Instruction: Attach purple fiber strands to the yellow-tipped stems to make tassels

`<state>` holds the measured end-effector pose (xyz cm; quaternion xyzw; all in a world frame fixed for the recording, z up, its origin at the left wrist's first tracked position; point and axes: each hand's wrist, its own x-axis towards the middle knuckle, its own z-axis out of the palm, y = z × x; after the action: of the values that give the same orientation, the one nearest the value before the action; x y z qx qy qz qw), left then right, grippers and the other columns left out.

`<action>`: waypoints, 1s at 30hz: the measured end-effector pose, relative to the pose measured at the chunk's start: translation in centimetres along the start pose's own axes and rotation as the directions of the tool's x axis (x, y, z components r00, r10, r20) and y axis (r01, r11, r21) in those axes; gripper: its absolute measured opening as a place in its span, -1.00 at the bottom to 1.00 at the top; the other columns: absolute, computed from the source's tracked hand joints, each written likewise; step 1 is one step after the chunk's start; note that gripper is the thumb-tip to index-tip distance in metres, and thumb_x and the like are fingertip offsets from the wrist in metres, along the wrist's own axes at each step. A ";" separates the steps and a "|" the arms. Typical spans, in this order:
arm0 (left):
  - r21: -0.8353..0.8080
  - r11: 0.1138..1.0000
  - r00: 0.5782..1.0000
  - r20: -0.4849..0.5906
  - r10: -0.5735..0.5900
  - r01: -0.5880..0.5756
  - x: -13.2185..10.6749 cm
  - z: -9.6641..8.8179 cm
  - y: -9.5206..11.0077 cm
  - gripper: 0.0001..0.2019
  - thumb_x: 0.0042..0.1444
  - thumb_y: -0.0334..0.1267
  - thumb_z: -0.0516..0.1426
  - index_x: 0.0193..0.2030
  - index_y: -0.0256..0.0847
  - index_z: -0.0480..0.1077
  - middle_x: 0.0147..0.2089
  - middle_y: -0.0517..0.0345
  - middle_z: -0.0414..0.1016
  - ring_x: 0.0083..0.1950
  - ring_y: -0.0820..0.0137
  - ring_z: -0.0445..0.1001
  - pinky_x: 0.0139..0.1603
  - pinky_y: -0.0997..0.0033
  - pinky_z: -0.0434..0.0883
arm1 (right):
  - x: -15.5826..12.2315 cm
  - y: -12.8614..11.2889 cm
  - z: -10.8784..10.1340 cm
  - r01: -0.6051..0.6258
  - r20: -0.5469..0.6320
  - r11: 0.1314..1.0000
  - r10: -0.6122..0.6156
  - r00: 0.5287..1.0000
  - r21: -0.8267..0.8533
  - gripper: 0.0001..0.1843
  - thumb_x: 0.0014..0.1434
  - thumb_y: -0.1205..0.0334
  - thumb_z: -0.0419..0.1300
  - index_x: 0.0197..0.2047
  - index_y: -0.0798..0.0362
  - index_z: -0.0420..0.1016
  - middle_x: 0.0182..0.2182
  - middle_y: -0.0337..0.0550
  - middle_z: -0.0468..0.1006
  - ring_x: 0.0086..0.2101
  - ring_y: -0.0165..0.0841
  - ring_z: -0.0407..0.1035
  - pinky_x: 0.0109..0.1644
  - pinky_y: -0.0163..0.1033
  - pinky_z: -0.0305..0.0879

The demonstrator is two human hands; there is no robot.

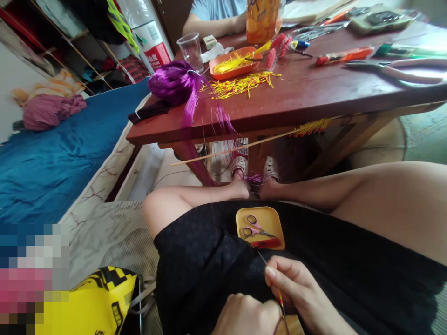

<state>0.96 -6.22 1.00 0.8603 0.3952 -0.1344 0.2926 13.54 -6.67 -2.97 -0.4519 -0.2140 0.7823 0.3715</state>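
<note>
At the bottom of the head view, my right hand [296, 284] pinches a thin dark wire [261, 257] between thumb and fingers. Lower down, a yellow and red stretch shows along it. Beside it, my left hand [244, 314] is closed like a fist, its knuckles up against the lower part of the wire; what its fingers hold is hidden. A yellow tray [275, 216] rests on the black cloth over my lap, just beyond my right hand. In it lie small pink-handled scissors [256, 227] and a red item [266, 243].
The red-brown table [296, 104] ahead carries purple thread [172, 83], yellow stems [240, 86], an orange dish [228, 72], a plastic cup [191, 51] and pliers [401, 70]. A bamboo stick [226, 151] juts out below its edge. Another person's arm [209, 25] rests at the far side.
</note>
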 end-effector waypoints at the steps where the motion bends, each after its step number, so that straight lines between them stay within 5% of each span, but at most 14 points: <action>1: 0.020 1.000 1.000 -0.003 0.010 -0.010 0.0 0.0 0.0 -0.55 0.12 0.08 -0.03 -0.51 -0.18 0.47 -0.72 0.08 0.44 -0.73 0.31 0.39 -0.74 0.43 -0.09 | 0.0 0.0 0.0 0.000 -0.004 1.000 0.000 1.000 0.007 -0.53 -0.08 -0.13 0.26 -0.61 0.11 0.27 -0.77 -0.45 0.06 -0.69 -0.61 -0.18 -0.63 -0.42 -0.28; 8: 0.130 0.989 0.989 -0.122 0.084 -0.068 -0.1 -0.1 0.4 -0.67 0.09 -0.13 0.08 -0.62 -0.20 0.40 -0.79 0.16 0.39 -0.81 0.35 0.34 -0.77 0.45 -0.18 | 0.1 0.2 -0.3 -0.005 -0.040 1.000 0.007 0.999 0.031 -0.54 -0.09 -0.13 0.27 -0.59 0.11 0.27 -0.78 -0.48 0.08 -0.72 -0.63 -0.19 -0.67 -0.44 -0.31; 14: 0.027 1.000 0.996 0.084 -0.005 0.003 0.2 0.1 0.5 -0.87 0.00 -0.30 0.13 -0.52 -0.22 0.43 -0.67 0.13 0.47 -0.71 0.33 0.39 -0.73 0.47 -0.14 | 0.7 0.6 -0.6 -0.023 -0.045 0.995 0.028 0.999 0.096 -0.53 -0.11 -0.15 0.27 -0.57 0.09 0.27 -0.78 -0.52 0.01 -0.73 -0.64 -0.25 -0.68 -0.45 -0.35; 18: -0.227 0.957 0.979 0.133 -0.153 0.181 0.4 0.1 0.1 -0.81 0.02 -0.21 0.10 -0.54 -0.22 0.35 -0.69 0.23 0.28 -0.67 0.43 0.26 -0.66 0.48 -0.11 | 0.4 -0.3 -1.0 0.071 -0.074 0.991 -0.062 0.995 0.116 -0.55 -0.07 -0.13 0.27 -0.57 0.08 0.25 -0.75 -0.50 -0.01 -0.69 -0.61 -0.23 -0.66 -0.45 -0.29; 21: -0.550 0.817 0.976 -0.011 -0.216 0.174 0.4 -0.2 -0.5 -0.66 0.02 0.05 0.06 -0.52 -0.20 0.23 -0.65 0.32 0.08 -0.64 0.52 0.08 -0.60 0.48 -0.08 | 0.1 -1.2 -1.5 0.238 -0.150 0.967 -0.224 0.963 0.087 -0.61 0.04 -0.05 0.21 -0.56 0.08 0.27 -0.68 -0.43 0.08 -0.64 -0.56 -0.15 -0.61 -0.44 -0.16; 24: -0.806 0.592 0.978 -0.124 -0.167 -0.002 0.6 -0.7 -1.1 -0.50 -0.03 0.28 -0.03 -0.54 -0.19 0.10 -0.64 0.35 -0.04 -0.61 0.57 -0.06 -0.60 0.49 -0.09 | 0.1 -1.6 -1.7 0.318 -0.215 0.948 -0.305 0.928 0.028 -0.61 0.09 -0.03 0.17 -0.57 0.08 0.27 -0.65 -0.39 0.11 -0.60 -0.53 -0.12 -0.57 -0.43 -0.10; 27: -0.941 0.322 0.989 -0.135 -0.068 -0.106 1.0 -0.8 -1.4 -0.44 -0.11 0.35 -0.02 -0.57 -0.19 0.05 -0.66 0.38 -0.06 -0.64 0.61 -0.10 -0.64 0.52 -0.11 | 0.1 -1.8 -1.5 0.305 -0.219 0.952 -0.302 0.928 -0.018 -0.59 0.06 -0.06 0.18 -0.57 0.08 0.26 -0.66 -0.40 0.08 -0.60 -0.52 -0.12 -0.58 -0.44 -0.11; 30: -0.997 0.072 0.994 -0.034 -0.104 -0.026 1.4 -0.5 -1.5 -0.44 -0.17 0.37 0.01 -0.50 -0.17 0.09 -0.69 0.42 -0.01 -0.70 0.65 -0.10 -0.70 0.56 -0.13 | -0.3 -2.2 -1.5 0.364 -0.182 0.922 -0.384 0.905 -0.132 -0.67 0.09 -0.04 0.16 -0.51 0.05 0.31 -0.65 -0.39 0.13 -0.61 -0.52 -0.04 -0.58 -0.45 -0.01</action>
<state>0.74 -4.33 0.15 0.4251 0.4173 0.2042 0.7768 15.80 -5.52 -2.12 -0.4974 -0.2944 0.6349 0.5127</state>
